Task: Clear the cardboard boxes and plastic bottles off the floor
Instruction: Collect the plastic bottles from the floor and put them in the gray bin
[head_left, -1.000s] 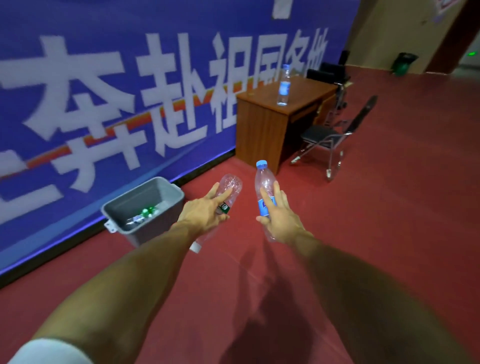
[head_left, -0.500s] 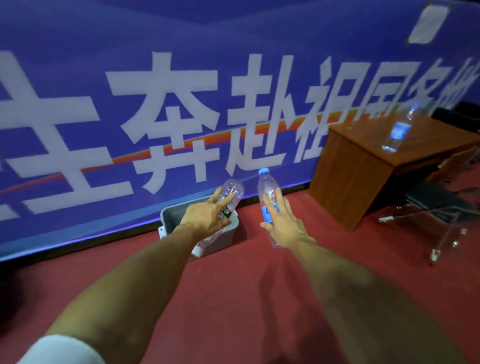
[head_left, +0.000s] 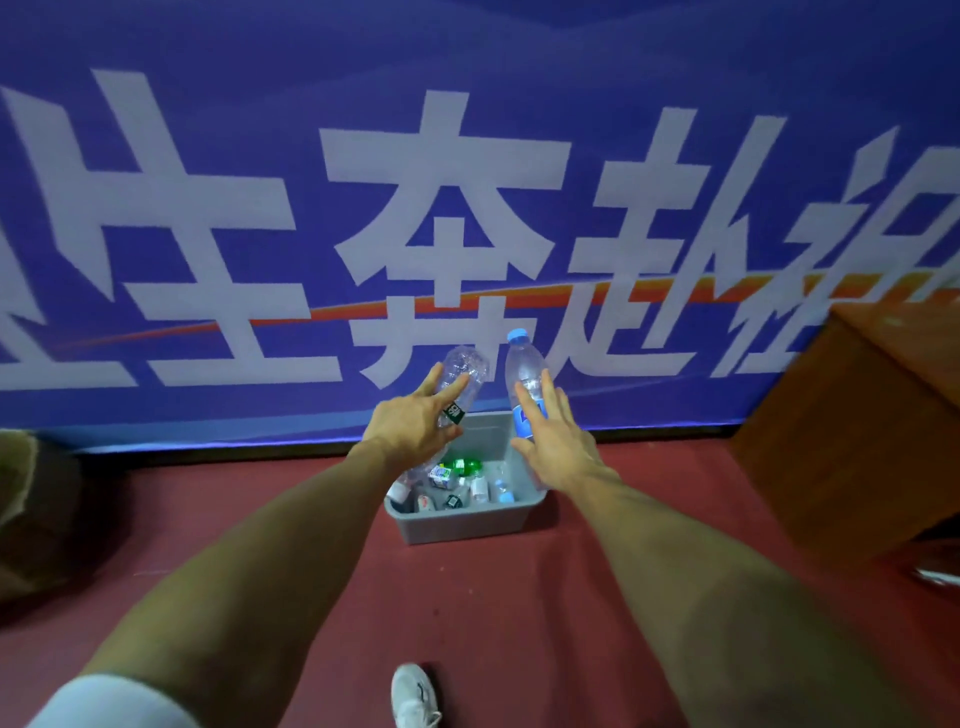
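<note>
Head view: left hand (head_left: 410, 426) grips a crumpled bottle (head_left: 465, 369) and right hand (head_left: 558, 441) grips a blue-capped bottle (head_left: 522, 364), both over the grey bin (head_left: 467, 525) on the floor (head_left: 493, 597), bottles already inside, so dropping these looks next!

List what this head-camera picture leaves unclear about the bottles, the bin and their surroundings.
Head view throughout.
Grey bin: its far left corner is hidden behind the left hand and crushed bottle.
Blue-capped bottle: its lower part is hidden behind the right hand.
Bottles in the bin: labels too small to read.
Wooden desk: cut off by the right edge.
Brown shape: blurred, cut by the left edge; possibly cardboard.
</note>
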